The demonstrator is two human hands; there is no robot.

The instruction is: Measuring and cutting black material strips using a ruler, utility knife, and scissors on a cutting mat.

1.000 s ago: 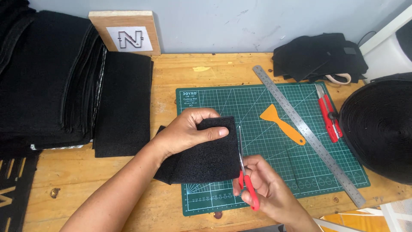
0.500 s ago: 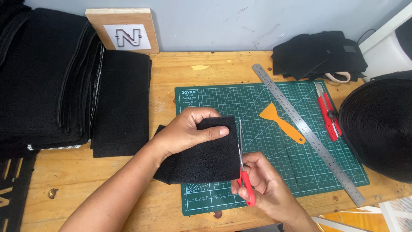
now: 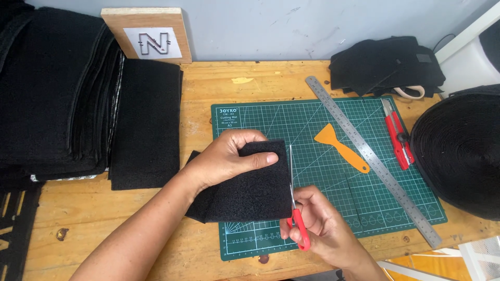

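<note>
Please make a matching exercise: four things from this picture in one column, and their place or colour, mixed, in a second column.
Things:
1. scissors
2. black felt piece
3. scraper
4. ruler

Descriptions:
A. orange, lying on the green mat
B. metal, laid slantwise across the mat
C. red handles, in the right hand
D. held by the left hand

Pairs: 1-C, 2-D, 3-A, 4-B
</note>
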